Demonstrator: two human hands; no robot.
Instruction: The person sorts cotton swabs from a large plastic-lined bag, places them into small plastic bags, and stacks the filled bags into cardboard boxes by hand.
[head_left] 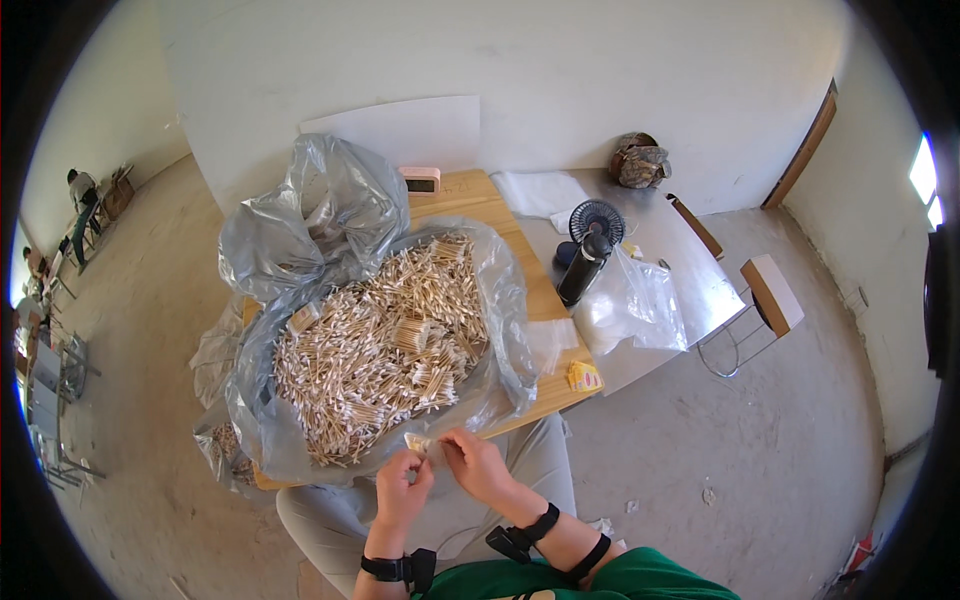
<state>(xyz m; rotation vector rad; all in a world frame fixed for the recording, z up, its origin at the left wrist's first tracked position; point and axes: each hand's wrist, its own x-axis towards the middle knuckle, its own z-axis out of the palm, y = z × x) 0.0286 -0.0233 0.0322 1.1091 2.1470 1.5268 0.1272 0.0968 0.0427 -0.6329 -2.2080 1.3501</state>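
1. The left hand [403,485] pinches the lower part of a small packet [416,441], and the right hand [479,467] grips near its right side; using both sets of fingertips likely steadies the flimsy wrapping.
2. The packet, held at the table's near edge, looks pale, see-through and crinkled; its contents are too small to make out.
3. Just beyond, loose cotton swabs [380,350] fill a grey plastic bag [511,300] on a wooden table [538,288], its spread rim probably containing them within reach. They are white-tipped and tan-stemmed, mostly jumbled.
4. Yellow cards [583,376] sit rightward, perhaps kept apart from the heap.
5. Farther off, a metal table [715,288] bears a black bottle [583,272] and fan [597,217].
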